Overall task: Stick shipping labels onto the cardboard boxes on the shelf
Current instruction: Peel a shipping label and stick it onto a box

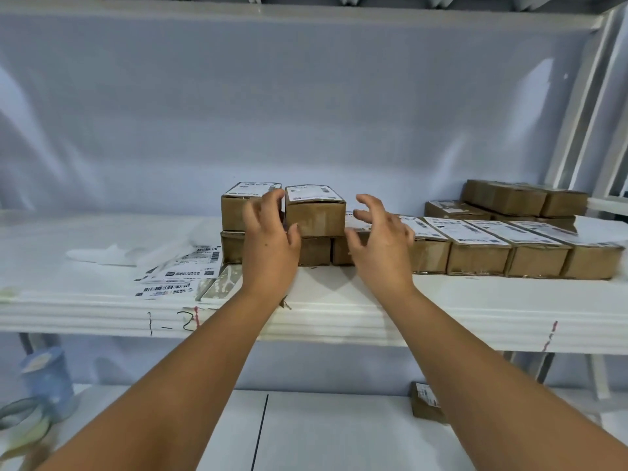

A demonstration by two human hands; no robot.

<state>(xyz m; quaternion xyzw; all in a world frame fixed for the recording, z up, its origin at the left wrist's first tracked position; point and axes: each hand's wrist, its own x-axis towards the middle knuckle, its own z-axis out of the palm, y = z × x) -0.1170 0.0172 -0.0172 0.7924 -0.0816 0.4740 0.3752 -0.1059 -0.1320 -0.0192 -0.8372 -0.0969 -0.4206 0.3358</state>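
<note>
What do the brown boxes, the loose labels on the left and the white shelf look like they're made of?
Boxes: matte brown cardboard, going by the dull colour and folded edges.
Loose labels: thin white printed paper, probably adhesive-backed; they lie flat, fanned and overlapping.
Shelf: smooth white board, perhaps painted or foam sheet. Its front edge looks layered, so I can't be sure.

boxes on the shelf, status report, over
Left hand open at the top-stacked box, right hand open beside it, not touching. Box already labelled. Loose labels lie left on the shelf, nothing blocking.
</note>
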